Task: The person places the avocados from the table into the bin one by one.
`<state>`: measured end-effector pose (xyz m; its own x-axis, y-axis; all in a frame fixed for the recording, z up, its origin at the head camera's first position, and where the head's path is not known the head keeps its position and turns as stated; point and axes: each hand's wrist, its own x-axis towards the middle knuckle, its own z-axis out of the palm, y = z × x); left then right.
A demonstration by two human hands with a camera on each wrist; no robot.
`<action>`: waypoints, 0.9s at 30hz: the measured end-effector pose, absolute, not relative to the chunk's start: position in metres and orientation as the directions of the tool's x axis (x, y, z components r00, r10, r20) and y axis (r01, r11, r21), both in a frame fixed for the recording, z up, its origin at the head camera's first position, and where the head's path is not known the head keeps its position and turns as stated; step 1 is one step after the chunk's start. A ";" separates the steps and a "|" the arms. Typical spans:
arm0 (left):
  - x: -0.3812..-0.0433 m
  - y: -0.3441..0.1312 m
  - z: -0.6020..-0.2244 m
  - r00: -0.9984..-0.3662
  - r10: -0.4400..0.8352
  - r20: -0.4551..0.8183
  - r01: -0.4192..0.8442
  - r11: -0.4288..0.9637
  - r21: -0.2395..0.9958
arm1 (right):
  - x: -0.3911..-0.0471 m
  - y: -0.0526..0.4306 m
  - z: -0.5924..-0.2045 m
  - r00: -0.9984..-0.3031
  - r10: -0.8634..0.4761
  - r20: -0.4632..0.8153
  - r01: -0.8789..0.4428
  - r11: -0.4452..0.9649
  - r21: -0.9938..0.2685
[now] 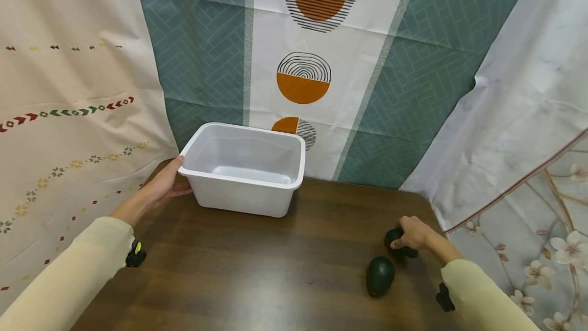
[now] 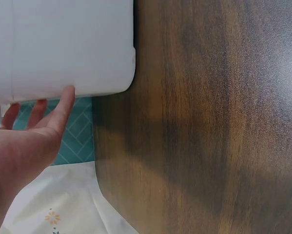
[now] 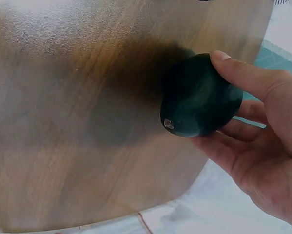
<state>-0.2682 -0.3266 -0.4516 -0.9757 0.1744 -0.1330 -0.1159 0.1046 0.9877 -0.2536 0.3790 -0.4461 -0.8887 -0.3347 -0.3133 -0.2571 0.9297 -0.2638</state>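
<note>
A white plastic tub [image 1: 243, 195] stands upright at the back left of the table, and nothing lies in it. My left hand [image 1: 163, 183] holds its left end, thumb at the rim and fingers against the outer wall. In the left wrist view, the fingertips [image 2: 68, 92] touch the tub's side [image 2: 87, 48]. On the right, my right hand [image 1: 415, 234] grips a dark green avocado [image 3: 199, 97] between thumb and fingers, its stem end showing in the right wrist view. A second avocado [image 1: 380, 276] lies on the table just in front of that hand.
The brown wooden table [image 1: 275, 264] has rounded corners. Patterned cloths hang around it: a cream one [image 1: 69, 75] at left, a green and white one [image 1: 202, 40] behind, and a flowered one [image 1: 528, 208] at right.
</note>
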 end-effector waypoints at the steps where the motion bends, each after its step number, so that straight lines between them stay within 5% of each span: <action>1: -0.268 -0.327 -0.451 -0.975 0.178 -0.131 -0.113 0.107 0.988 | -0.253 0.379 -0.447 -0.889 -0.333 -0.314 -0.253 0.929 -0.269; 27: -0.266 -0.324 -0.450 -0.975 0.188 -0.122 -0.102 0.113 0.988 | -0.246 0.370 -0.453 -0.911 -0.305 -0.279 -0.250 0.944 -0.216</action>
